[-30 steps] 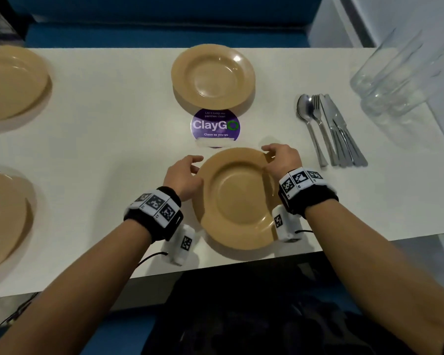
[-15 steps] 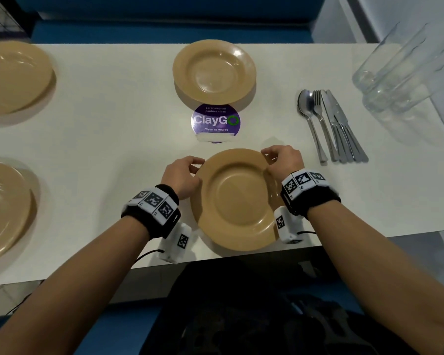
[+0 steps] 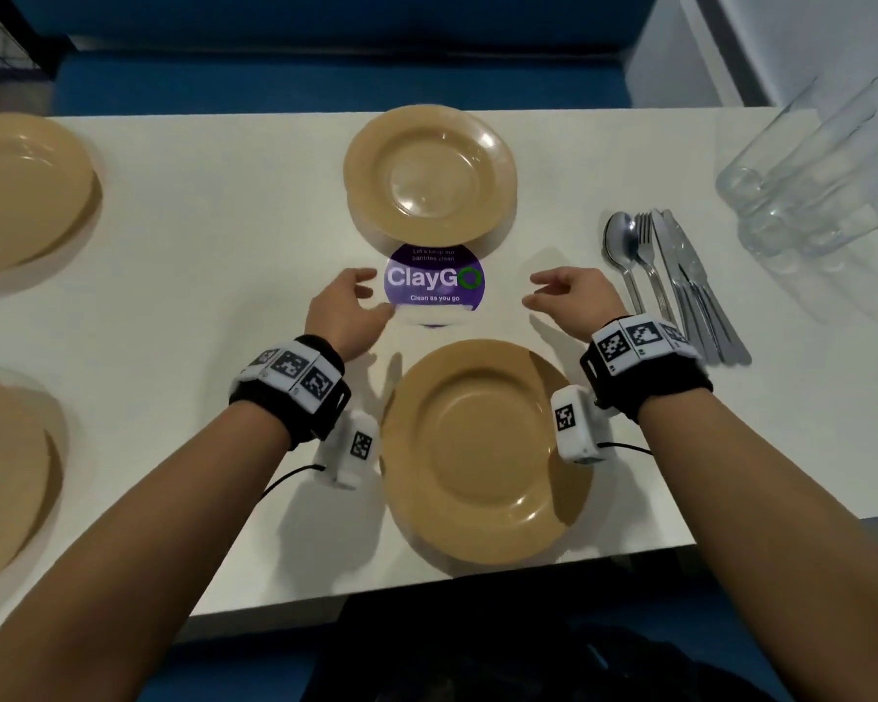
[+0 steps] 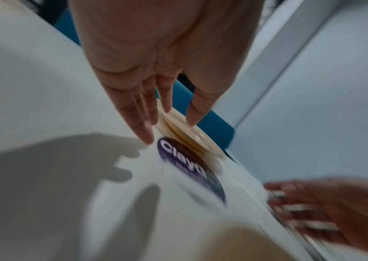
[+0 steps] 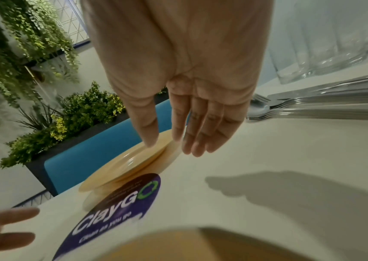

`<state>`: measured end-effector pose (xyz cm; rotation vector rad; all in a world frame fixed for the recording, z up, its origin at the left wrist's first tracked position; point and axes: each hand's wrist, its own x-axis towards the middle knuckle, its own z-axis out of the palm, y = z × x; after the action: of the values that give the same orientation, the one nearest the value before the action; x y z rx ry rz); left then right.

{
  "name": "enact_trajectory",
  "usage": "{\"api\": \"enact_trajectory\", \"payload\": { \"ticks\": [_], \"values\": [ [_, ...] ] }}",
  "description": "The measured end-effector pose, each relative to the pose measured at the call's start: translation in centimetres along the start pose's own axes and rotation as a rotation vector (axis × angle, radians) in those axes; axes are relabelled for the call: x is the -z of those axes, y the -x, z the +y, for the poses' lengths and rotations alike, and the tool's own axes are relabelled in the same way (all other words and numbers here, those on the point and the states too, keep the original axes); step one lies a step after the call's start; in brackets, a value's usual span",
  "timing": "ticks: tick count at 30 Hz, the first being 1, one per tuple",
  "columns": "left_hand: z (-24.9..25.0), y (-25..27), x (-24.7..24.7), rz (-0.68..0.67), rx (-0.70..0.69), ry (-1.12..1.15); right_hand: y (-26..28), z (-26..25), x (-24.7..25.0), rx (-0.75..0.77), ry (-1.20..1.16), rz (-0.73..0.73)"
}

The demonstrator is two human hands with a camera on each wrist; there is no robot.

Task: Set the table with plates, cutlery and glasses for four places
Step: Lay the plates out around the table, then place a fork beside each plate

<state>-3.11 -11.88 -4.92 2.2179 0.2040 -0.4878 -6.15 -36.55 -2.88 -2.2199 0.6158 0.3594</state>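
A tan plate (image 3: 482, 448) lies at the table's near edge in front of me, and no hand touches it. My left hand (image 3: 376, 293) (image 4: 167, 113) and right hand (image 3: 530, 291) (image 5: 174, 139) hover just beyond it, either side of a purple round sticker (image 3: 434, 281). Both are open and hold nothing, with fingers stretched toward the far plate (image 3: 429, 177) (image 5: 129, 164). Two more tan plates (image 3: 21, 190) (image 3: 1, 478) sit at the left. A pile of cutlery (image 3: 670, 276) (image 5: 323, 106) lies right of my right hand. Several clear glasses (image 3: 807, 179) stand at the far right.
The white table (image 3: 199, 296) ends just below the near plate. A blue bench (image 3: 325, 78) runs along the far side, with green plants (image 5: 44, 114) behind it. A white wall closes the right side past the glasses.
Both hands have let go of the near plate's rim and moved forward past it, toward the far plate. The near plate stays at the table's near edge.
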Motion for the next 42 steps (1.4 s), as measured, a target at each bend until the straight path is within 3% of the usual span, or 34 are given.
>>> {"api": "enact_trajectory", "payload": {
  "ticks": [4, 10, 19, 31, 35, 38, 42],
  "values": [
    [2.0, -6.6, 1.4, 0.114, 0.123, 0.223, -4.4, -2.2, -0.4, -0.043, -0.086, 0.039],
    [3.3, -12.6, 2.3, 0.135, 0.227, 0.326, -9.6, -4.5, -2.0, -0.142, -0.31, 0.035],
    [4.8, -14.3, 0.6, 0.116, 0.161, 0.299, -11.9, -3.9, -2.3, -0.163, -0.293, 0.137],
    [4.8, -13.8, 0.8, 0.133, 0.174, 0.302, -11.5, -3.7, -2.3, -0.133, -0.28, 0.142],
    [5.8, -12.8, 0.8, 0.229, 0.079, 0.066, -10.3, -3.4, -1.1, -0.103, -0.34, 0.202],
    [7.7, -11.1, 0.1, 0.306, -0.11, -0.063, -9.0, -2.5, 1.2, -0.043, -0.322, 0.299],
    [11.3, -8.9, -3.5, 0.239, -0.341, -0.094, -7.3, 0.5, 6.0, -0.021, -0.236, 0.425]
  ]
}}
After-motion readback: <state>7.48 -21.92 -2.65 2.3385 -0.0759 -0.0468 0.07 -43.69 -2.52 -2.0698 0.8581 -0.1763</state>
